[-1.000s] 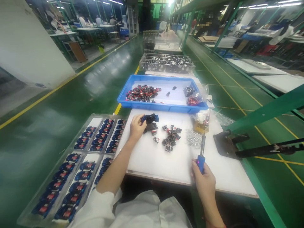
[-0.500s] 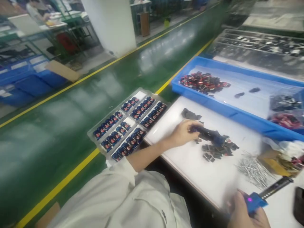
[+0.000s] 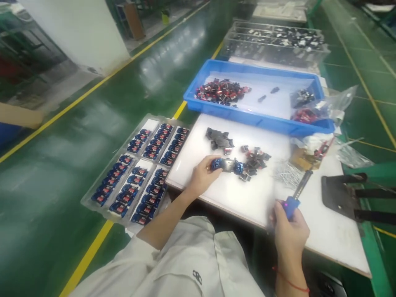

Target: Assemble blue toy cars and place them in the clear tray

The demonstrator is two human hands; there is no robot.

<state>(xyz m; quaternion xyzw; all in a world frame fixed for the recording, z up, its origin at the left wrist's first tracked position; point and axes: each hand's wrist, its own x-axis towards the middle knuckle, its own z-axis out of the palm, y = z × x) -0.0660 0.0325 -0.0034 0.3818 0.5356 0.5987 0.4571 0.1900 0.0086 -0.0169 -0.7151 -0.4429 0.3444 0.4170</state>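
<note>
Blue-and-black plastic unit [image 3: 225, 165] sits right in the grip of the left hand [image 3: 202, 175], fingers closed on its near end, over the white surface [image 3: 222, 198]! Over to the right hand [image 3: 291, 229], wrapped tight round a blue-handled soldering iron [image 3: 290, 207], tip angled toward one o'clock. Just at three o'clock from the unit, a heap of small black-and-red parts [image 3: 254, 161]; at twelve, a pile of black pieces [image 3: 219, 138]. Silver pins [image 3: 286, 173] lie by the iron's tip. Farther out at twelve, a blue tray [image 3: 247, 115] holds more red-and-black parts [image 3: 221, 91], and at nine, a clear tray [image 3: 133, 169] is packed with blue units [image 3: 125, 198].
</note>
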